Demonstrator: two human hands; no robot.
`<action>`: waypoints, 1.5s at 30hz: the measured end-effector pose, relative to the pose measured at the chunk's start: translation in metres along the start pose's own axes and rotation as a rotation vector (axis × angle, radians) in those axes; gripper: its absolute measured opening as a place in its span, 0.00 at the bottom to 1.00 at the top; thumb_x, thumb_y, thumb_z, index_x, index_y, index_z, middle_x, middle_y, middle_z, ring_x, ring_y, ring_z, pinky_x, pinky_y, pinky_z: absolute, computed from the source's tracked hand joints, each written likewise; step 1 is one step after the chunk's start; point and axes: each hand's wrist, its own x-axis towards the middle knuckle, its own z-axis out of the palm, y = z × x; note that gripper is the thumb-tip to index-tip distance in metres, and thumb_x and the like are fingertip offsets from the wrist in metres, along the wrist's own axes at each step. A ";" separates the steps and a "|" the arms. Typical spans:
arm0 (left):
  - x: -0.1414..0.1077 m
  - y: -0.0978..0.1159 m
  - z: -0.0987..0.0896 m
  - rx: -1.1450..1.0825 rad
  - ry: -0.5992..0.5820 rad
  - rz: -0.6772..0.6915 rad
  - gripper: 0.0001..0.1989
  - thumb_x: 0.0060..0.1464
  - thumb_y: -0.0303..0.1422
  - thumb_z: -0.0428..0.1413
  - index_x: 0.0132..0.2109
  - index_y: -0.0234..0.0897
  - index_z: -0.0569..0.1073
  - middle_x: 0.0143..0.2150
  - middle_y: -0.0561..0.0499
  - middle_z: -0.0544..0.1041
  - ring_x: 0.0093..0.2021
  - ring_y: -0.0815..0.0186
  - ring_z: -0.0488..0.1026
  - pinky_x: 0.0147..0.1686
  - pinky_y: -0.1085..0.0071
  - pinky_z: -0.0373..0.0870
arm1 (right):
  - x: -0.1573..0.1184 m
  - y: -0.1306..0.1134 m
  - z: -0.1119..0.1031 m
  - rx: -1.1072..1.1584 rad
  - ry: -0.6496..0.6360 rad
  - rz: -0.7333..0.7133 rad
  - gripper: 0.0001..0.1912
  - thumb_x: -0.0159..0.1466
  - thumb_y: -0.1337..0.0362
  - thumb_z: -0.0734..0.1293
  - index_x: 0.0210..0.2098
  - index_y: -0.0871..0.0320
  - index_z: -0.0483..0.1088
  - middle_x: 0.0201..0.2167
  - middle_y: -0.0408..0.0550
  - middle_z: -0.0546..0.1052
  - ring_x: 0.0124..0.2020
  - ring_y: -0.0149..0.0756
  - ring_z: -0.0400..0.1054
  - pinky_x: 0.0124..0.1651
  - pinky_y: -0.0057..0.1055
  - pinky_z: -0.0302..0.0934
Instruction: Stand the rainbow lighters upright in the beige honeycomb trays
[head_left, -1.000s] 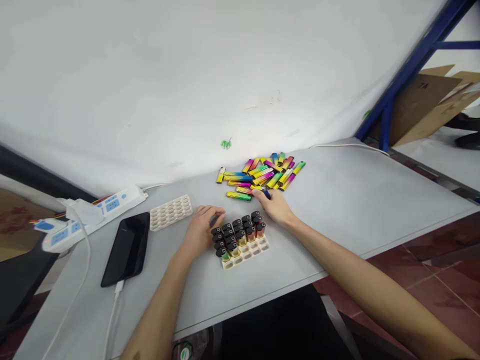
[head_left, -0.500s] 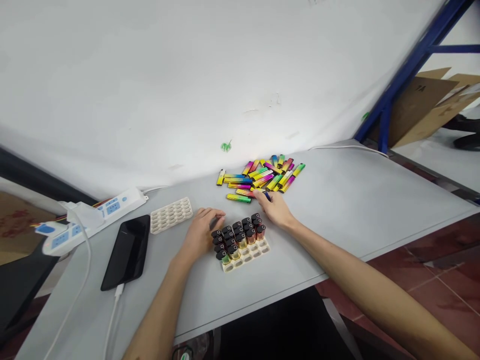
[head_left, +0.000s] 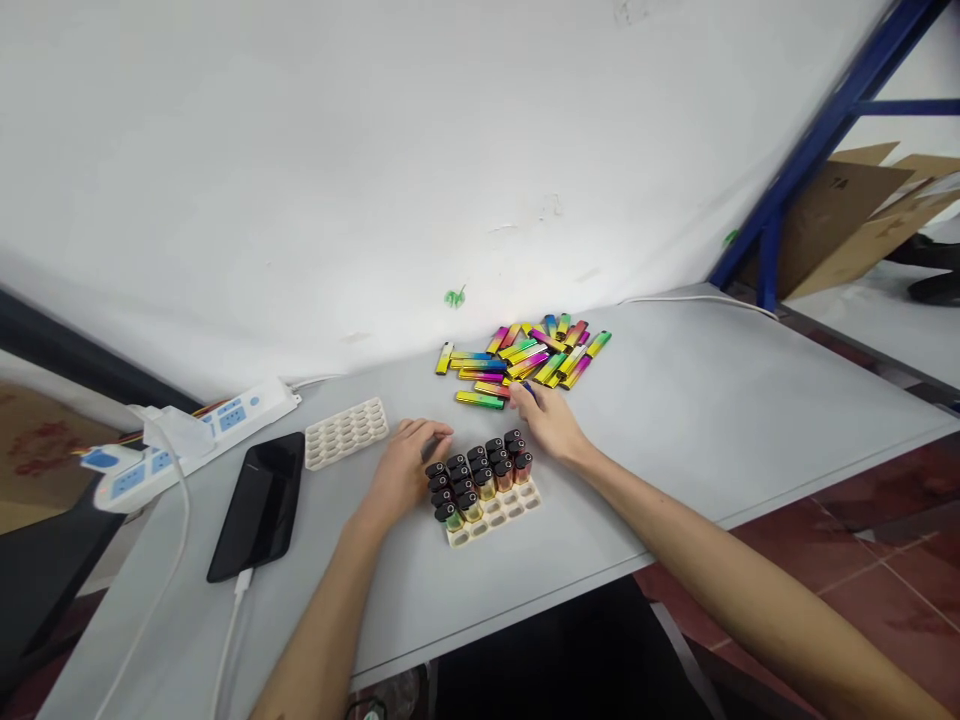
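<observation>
Hands (head_left: 553, 425): two. Slotted trays (head_left: 346, 434): two. Phone (head_left: 257, 508): one. Power strip (head_left: 267, 408): one. Lighters (head_left: 480, 400): many, uncountable.

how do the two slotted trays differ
The left tray has all its slots bare, while the right tray is mostly filled with upright, black-topped lighters. The left tray lies beside the phone; the right tray sits nearer the table's front edge. Both are off-white, with rows of oval slots.

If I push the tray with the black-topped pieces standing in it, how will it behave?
The tray looks rigid, so it should probably slide flat. The black-topped pieces stand tall and narrow, so a sharp shove might make some wobble or tip. They crowd the far rows while the nearest row is empty, so the far side is likely heavier.
</observation>
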 end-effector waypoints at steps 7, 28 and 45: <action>0.000 0.005 -0.003 0.001 -0.015 -0.006 0.09 0.64 0.36 0.48 0.42 0.40 0.73 0.41 0.48 0.78 0.45 0.58 0.69 0.46 0.58 0.68 | 0.003 0.006 -0.002 -0.069 -0.014 -0.110 0.14 0.67 0.53 0.59 0.34 0.57 0.65 0.31 0.44 0.70 0.33 0.35 0.63 0.38 0.32 0.58; -0.001 0.007 -0.003 0.008 -0.027 0.014 0.09 0.64 0.34 0.49 0.42 0.39 0.73 0.42 0.47 0.79 0.44 0.57 0.70 0.46 0.58 0.67 | -0.084 -0.073 -0.035 -0.217 -0.109 -0.420 0.16 0.64 0.56 0.70 0.48 0.52 0.68 0.38 0.46 0.74 0.28 0.30 0.70 0.32 0.30 0.68; -0.002 0.009 -0.005 0.001 -0.031 0.011 0.08 0.62 0.32 0.50 0.43 0.39 0.74 0.43 0.46 0.79 0.45 0.55 0.70 0.47 0.55 0.67 | -0.105 -0.045 0.013 -0.593 -0.020 -0.407 0.15 0.67 0.50 0.65 0.42 0.56 0.70 0.33 0.48 0.79 0.27 0.34 0.74 0.25 0.29 0.60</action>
